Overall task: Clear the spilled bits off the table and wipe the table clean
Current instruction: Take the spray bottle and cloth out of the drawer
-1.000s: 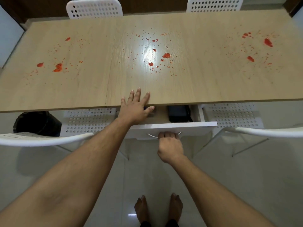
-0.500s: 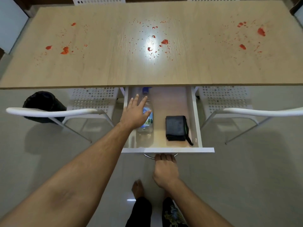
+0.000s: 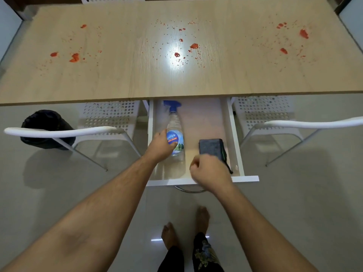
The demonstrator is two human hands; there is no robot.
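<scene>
**Both hands at the open drawer, the spill untouched above**

We see the wooden counter point(image 3: 117, 81) across the upper half of the frame, its red spilled bits point(image 3: 193, 46) lying in three patches — one at upper left, one in the middle under a bright glare, one at upper right; below its near edge a white drawer point(image 3: 234, 134) stands pulled out at centre frame. Inside it a clear spray bottle point(image 3: 175, 132) with a blue head lies on its side along the left wall, nozzle toward the counter; our left hand point(image 3: 160, 146) is curled round its labelled body. To the right of the bottle lies a dark folded cloth point(image 3: 211, 147); our right hand point(image 3: 209, 169) hovers over its near edge with the fingers curled in — whether they touch the cloth we cannot tell. White perforated chairs point(image 3: 275, 124) flank the drawer; a black bin point(image 3: 43, 122) sits at the left, behind the left chair's backrest; bare feet show on the tiled floor at the bottom.
</scene>
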